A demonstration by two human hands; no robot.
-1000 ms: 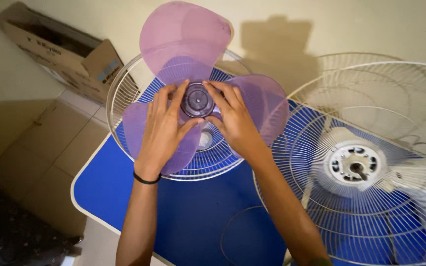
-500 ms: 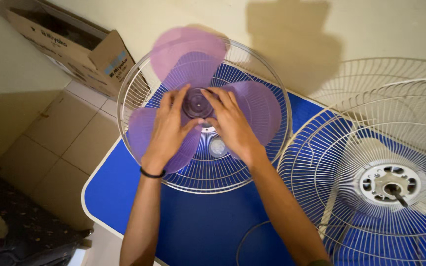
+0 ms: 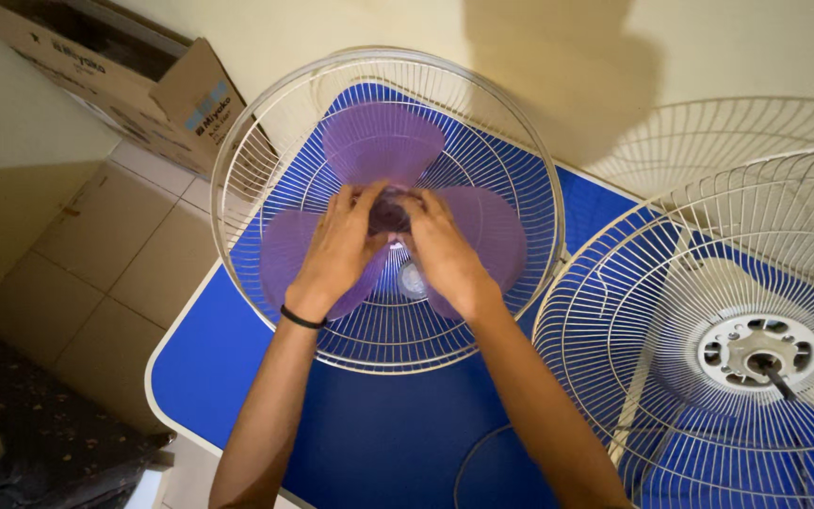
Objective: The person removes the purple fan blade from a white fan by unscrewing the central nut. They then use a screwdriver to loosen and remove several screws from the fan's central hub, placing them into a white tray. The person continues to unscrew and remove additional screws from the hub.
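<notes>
Far left: open brown cardboard box on the tiled floor by the wall; its inside is dark and what it holds cannot be made out.

Left of centre: round white wire fan guard lying dished like a shallow bowl on the blue surface; inside it sits the translucent purple three-bladed plastic fan blade, one blade pointing toward the wall, the other two spreading left and right under the hands; the guard holds nothing else that can be seen, bar a small pale round part at its centre.

Centre: left hand, a thin black band at the wrist, fingers curled onto the blade's dark hub; right hand set likewise from the other side, fingers clenched about the same hub; both hands grasp the fan blade at its middle, fingertips nearly meeting.

Handling, as judged: the blade looks light and thin, springy at the tips, likely to crack if bent or levered by a blade edge; the smooth plastic may be slippery; the thick hub is the sound place to hold, as both hands do.

Right: second white wire guard fixed to a fan motor with bare spindle; a third guard leans at the wall behind.
</notes>
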